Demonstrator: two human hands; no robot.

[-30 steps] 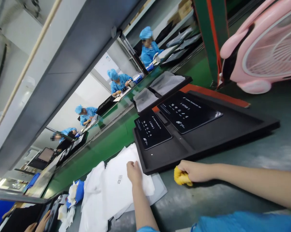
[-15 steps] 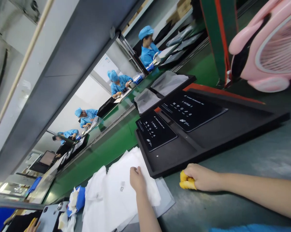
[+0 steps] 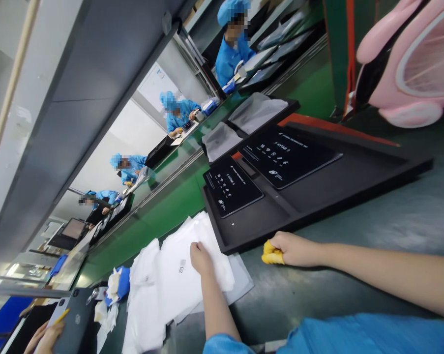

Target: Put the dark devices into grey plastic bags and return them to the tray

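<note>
We see little changed since a second ago: left hand (image 3: 200,256) still flat on white foam sheets (image 3: 177,280) beside black foam tray (image 3: 266,231); right hand (image 3: 293,248) stays clenched on yellow cloth (image 3: 271,254) at tray's near edge.

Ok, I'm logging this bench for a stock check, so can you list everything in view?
black tray: one, on the grey bench
dark tablets: two, lying in the tray
white bags: a pile, near bench edge
pink fan: one, far right
green conveyor: one, behind the tray
co-workers: four, blue coats, along the line
neighbour's hand: one, bottom left, on a grey tablet
left hand: on the white bags
right hand: closed on a yellow cloth
</note>
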